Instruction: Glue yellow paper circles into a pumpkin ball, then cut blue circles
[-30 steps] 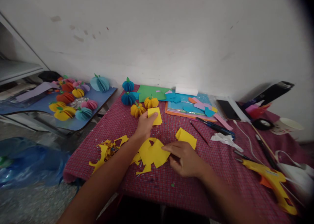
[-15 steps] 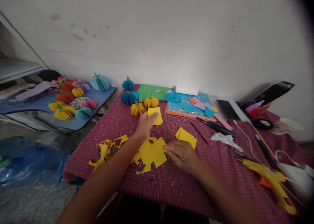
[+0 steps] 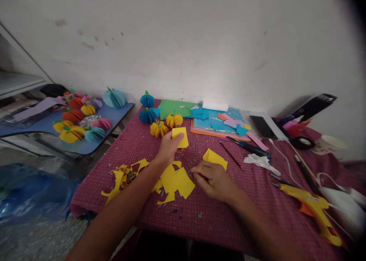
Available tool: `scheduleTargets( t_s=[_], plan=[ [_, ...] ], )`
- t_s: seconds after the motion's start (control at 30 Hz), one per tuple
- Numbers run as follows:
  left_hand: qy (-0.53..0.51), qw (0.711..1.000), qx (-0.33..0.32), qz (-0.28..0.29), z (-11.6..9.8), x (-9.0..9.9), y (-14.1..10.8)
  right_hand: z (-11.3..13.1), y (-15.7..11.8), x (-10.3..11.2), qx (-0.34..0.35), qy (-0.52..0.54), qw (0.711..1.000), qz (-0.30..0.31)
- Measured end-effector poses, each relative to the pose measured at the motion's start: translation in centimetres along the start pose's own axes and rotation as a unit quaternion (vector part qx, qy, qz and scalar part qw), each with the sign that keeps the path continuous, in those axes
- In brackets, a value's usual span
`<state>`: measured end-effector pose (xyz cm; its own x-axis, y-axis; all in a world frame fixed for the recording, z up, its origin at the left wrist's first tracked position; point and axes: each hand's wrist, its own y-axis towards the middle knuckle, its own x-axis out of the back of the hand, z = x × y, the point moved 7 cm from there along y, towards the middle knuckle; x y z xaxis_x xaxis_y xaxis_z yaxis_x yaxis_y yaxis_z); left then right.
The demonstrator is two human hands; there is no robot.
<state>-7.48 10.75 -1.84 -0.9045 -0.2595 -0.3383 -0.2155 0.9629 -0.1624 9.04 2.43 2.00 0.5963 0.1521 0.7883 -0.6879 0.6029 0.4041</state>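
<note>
My left hand pinches a small stack of yellow paper squares, thumb on top, above the table. My right hand is closed, fingertips pressed together just right of two loose yellow paper pieces lying overlapped on the cloth. Whether anything small is between those fingertips is hidden. Behind the right hand lies a folded yellow paper, partly covered by it. Yellow paper scraps are heaped left of my left forearm.
Two yellow paper pumpkins and two blue ones stand at the back. Coloured sheets lie by the wall. To the right are a pencil, a cutter, a phone and a yellow glue gun. More pumpkins sit on a blue table.
My right fingertips have come away from the edge of the loose yellow piece, which now lies slightly lower. My left hand still holds its stack. The view has shifted slightly.
</note>
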Motion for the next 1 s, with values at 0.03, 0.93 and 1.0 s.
scheduleTargets(
  t_s=[0.03,0.93,1.0],
  plan=[
    [0.002,1.000,0.005,0.002,0.1,-0.2,-0.1,-0.2,0.1,0.3,-0.008,-0.005,1.000,-0.029],
    [0.025,0.983,0.107,0.150,3.4,-3.6,-2.6,-2.3,-0.2,1.7,-0.039,-0.035,0.985,-0.164],
    [0.020,0.984,0.108,0.143,3.5,-3.5,-2.4,-2.5,-0.2,1.9,-0.052,-0.013,0.984,-0.172]
  ],
)
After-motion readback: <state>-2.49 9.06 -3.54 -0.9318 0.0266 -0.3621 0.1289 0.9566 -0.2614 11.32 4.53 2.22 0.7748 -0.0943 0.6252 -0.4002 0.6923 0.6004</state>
